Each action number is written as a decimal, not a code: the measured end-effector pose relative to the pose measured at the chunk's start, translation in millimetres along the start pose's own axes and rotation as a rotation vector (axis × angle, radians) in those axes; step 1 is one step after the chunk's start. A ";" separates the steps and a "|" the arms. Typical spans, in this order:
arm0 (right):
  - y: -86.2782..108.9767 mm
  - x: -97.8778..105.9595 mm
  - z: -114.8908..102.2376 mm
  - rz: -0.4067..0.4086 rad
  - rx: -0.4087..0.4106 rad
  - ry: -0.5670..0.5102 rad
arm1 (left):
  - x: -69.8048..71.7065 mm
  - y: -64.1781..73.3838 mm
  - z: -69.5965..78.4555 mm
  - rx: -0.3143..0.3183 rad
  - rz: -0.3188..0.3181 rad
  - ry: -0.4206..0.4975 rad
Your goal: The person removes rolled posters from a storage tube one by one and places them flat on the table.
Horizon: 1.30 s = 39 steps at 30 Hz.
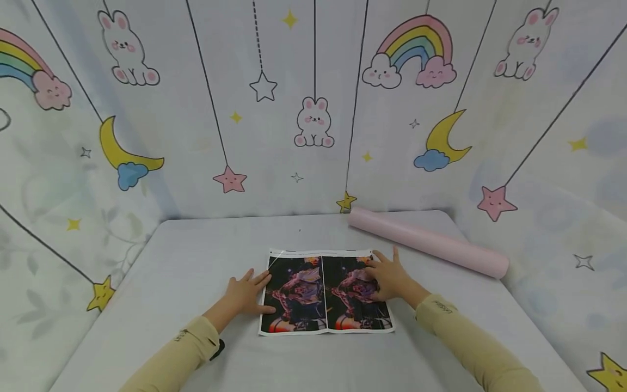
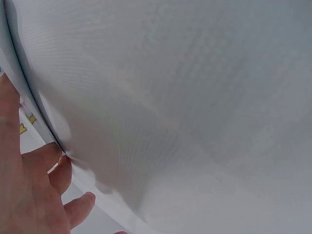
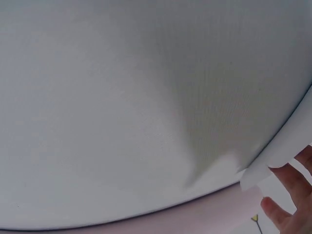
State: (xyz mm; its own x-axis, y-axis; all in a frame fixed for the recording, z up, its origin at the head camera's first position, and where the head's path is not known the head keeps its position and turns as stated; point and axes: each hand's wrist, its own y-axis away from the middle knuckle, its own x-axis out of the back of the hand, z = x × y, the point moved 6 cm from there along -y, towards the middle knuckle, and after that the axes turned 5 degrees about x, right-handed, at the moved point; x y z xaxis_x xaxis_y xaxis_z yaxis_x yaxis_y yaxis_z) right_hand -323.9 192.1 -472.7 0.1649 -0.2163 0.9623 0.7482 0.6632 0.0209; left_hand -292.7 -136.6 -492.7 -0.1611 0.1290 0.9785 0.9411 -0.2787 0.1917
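A white-bordered sheet (image 1: 300, 288) lies on the white table, printed with two dark, colourful pictures side by side. My left hand (image 1: 241, 297) rests at its left edge, fingers spread and thumb straight along the lower part. On the right side, my right hand (image 1: 393, 278) has its fingers over the border and onto the print. In the left wrist view, the left hand (image 2: 36, 190) shows at the lower left, fingertips right at the sheet's edge. The right wrist view has the right hand (image 3: 295, 195) beside a pale paper corner (image 3: 251, 179).
Behind and to the right, a long pale pink roll (image 1: 431, 243) lies slanting across the table (image 1: 206, 245). Around the table hangs a pale backdrop (image 1: 196, 136) with bunnies, stars, moons and rainbows. A small black item (image 1: 218, 349) shows at the left cuff.
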 end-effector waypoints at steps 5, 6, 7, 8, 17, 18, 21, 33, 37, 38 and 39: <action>8.5 0.6 6.4 -0.021 0.022 -0.049 | -0.3 0.0 -2.8 -0.014 0.004 0.004; 9.5 -0.1 7.9 -0.033 0.019 -0.060 | -0.1 -0.2 -3.4 -0.015 0.004 0.003; 11.1 -0.6 9.3 -0.041 0.017 -0.074 | 0.8 -0.3 -3.8 -0.015 0.004 0.003; 12.7 -1.7 10.8 -0.053 0.015 -0.081 | 1.7 -0.4 -4.0 -0.016 0.001 0.000; 28.6 -19.9 20.6 -0.110 0.026 -0.127 | 2.6 -2.0 -3.6 -0.017 -0.041 0.005; 29.7 -22.6 21.2 -0.121 0.023 -0.142 | 0.8 -1.8 -3.6 -0.015 -0.046 0.006; 31.8 -27.4 23.4 -0.137 0.016 -0.174 | -3.5 -1.5 -3.3 -0.007 -0.058 0.014; 29.2 -34.1 33.2 -0.144 -0.006 -0.262 | -4.6 -2.2 0.2 0.001 -0.031 0.047; 27.3 -34.7 33.8 -0.165 -0.015 -0.293 | -5.0 -1.7 0.0 0.004 -0.029 0.045; 26.9 -34.6 33.9 -0.165 -0.015 -0.307 | -5.3 -1.6 -0.1 0.005 -0.029 0.045; 26.4 -34.5 33.9 -0.166 -0.017 -0.324 | -5.7 -1.5 -0.3 0.007 -0.029 0.045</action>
State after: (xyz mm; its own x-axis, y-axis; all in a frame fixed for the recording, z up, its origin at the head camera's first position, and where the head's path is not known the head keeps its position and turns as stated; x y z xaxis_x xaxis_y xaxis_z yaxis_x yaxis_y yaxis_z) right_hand -331.6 241.3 -496.1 -0.1698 -0.0799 0.9822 0.7587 0.6255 0.1820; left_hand -293.3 -137.2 -498.6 -0.2016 0.0941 0.9749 0.9377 -0.2692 0.2199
